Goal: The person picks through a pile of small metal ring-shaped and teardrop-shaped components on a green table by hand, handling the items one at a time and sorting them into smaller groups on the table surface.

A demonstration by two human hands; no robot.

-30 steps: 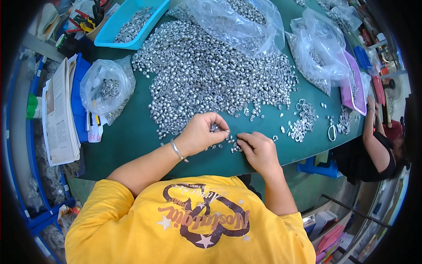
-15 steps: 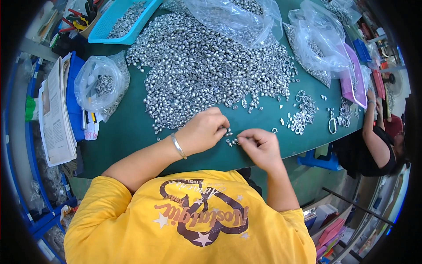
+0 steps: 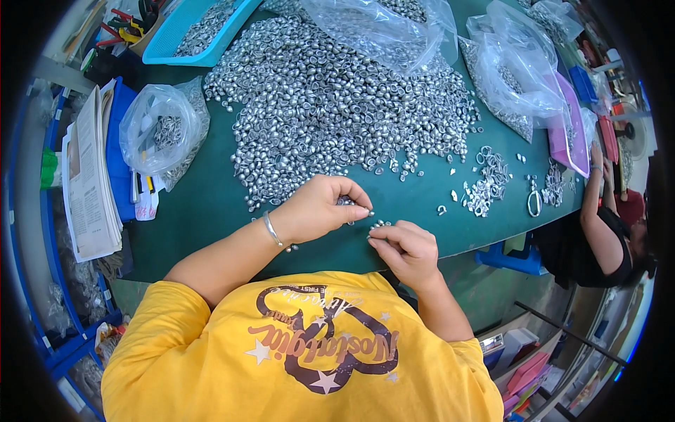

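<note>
A broad heap of small silver dome-shaped metal pieces [image 3: 337, 112] covers the middle of the green table. At its near edge, my left hand [image 3: 316, 206] pinches a small silver metal piece [image 3: 371, 212] between thumb and forefinger. My right hand [image 3: 409, 253] is closed just nearer and to the right, thumb and forefinger together around a tiny silver bit, mostly hidden. A few loose silver pieces [image 3: 380, 224] lie between the two hands. Others [image 3: 292, 247] rest beside my left wrist, and some show beneath the left fingers.
Silver rings and scraps [image 3: 485, 184] lie on the table [image 3: 450, 228] to the right. Around the heap are a light-blue basket [image 3: 165, 53], clear bags [image 3: 156, 133], a pink basket [image 3: 571, 144] and newspapers [image 3: 88, 176]. A co-worker's arm [image 3: 599, 225] reaches in at far right.
My left hand has shifted slightly right, its fingertips now pinching a piece. My right hand has moved a little down and left. Loose pieces now show beside my left wrist.
</note>
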